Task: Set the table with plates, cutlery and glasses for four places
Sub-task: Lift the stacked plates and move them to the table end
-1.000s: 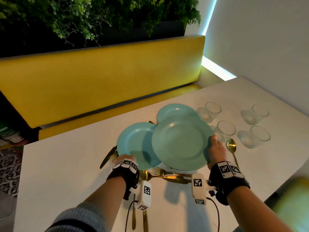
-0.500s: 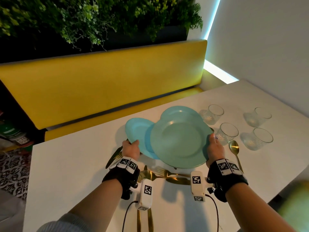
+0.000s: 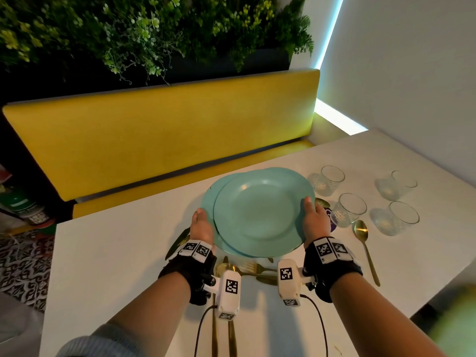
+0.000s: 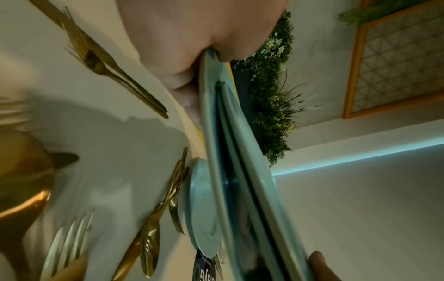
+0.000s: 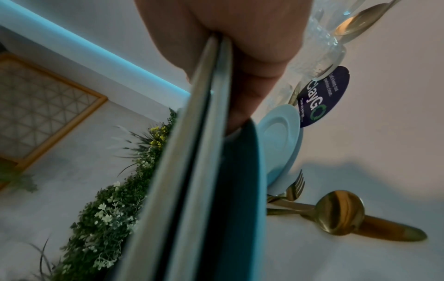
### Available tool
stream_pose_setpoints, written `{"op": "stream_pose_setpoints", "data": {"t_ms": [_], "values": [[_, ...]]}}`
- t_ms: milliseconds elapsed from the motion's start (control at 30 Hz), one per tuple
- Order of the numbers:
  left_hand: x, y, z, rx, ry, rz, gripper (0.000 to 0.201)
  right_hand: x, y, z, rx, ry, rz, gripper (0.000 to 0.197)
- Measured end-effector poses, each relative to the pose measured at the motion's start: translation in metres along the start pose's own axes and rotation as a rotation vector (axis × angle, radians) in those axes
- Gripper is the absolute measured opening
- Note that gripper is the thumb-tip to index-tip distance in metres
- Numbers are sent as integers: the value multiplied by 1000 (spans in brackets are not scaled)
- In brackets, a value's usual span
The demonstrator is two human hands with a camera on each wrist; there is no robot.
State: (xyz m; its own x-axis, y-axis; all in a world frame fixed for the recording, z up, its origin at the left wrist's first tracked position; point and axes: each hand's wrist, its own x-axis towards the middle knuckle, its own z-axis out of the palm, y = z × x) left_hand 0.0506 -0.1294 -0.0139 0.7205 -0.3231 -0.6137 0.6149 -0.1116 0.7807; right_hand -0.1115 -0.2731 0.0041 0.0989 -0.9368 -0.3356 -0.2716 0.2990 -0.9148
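Observation:
My right hand [image 3: 313,220] grips the right rim of a teal plate [image 3: 257,215] held above the white table [image 3: 116,253]. In the right wrist view two rims [image 5: 216,79] sit pinched together between thumb and fingers. My left hand [image 3: 203,225] pinches the left rim of a lower teal plate [image 3: 208,202], which lies almost wholly under the top one. Another pale blue plate [image 4: 204,209] rests on the table beneath. Gold forks, spoons and knives [image 3: 247,269] lie scattered below the plates. Several glasses [image 3: 350,210] stand to the right.
A gold spoon [image 3: 363,243] lies beside the glasses, and a dark knife [image 3: 177,243] sits by my left wrist. A purple round coaster [image 5: 321,95] lies near one glass. A yellow bench [image 3: 154,137] runs along the table's far side, a wall on the right.
My left hand has carried its plate to the right, sliding it under the right hand's plate. The plates, spread apart a second ago, now overlap almost fully.

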Motion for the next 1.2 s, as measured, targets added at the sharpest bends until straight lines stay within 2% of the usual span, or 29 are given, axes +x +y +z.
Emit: {"op": "stream_pose_setpoints", "data": {"t_ms": [167, 233, 300, 367, 433, 467, 533, 633, 700, 767, 833, 900, 1067, 1200], "values": [[-2, -2, -1, -3, -9, -8, 44, 2, 8, 4, -70, 16, -50, 49], [-2, -2, 4, 31, -59, -7, 46, 3, 12, 9, -71, 1, -44, 47], [-4, 0, 10, -47, -131, -49, 52, 6, 17, 14, -64, -33, -60, 41], [5, -2, 13, -71, -216, -91, 60, 10, 20, 17, -93, -60, -76, 43], [11, -3, 15, -58, -270, -106, 59, 19, 23, 17, -151, -80, -77, 48], [13, -2, 15, -54, -268, -102, 55, 25, 25, 17, -180, -93, -85, 49], [19, -1, 18, -29, -171, -67, 47, 37, 29, 19, -214, -136, -84, 51], [31, 2, 25, -7, -109, -18, 45, 59, 26, 19, -88, -219, 34, 43], [39, 6, 29, -13, -65, 14, 45, 80, 17, 16, -27, -173, 125, 28], [48, 11, 33, -44, -41, 30, 44, 102, 13, 7, 11, -116, 223, 23], [55, 16, 35, -51, -41, 38, 44, 120, 16, 1, -36, -162, 301, 38], [62, 19, 39, -56, -34, 39, 45, 134, 24, -3, -88, -229, 294, 46], [71, 18, 49, -27, -22, 56, 46, 153, 41, 2, 86, -240, 436, 47], [73, 10, 52, -23, -21, 41, 46, 152, 41, 3, 161, -215, 442, 44]]}}
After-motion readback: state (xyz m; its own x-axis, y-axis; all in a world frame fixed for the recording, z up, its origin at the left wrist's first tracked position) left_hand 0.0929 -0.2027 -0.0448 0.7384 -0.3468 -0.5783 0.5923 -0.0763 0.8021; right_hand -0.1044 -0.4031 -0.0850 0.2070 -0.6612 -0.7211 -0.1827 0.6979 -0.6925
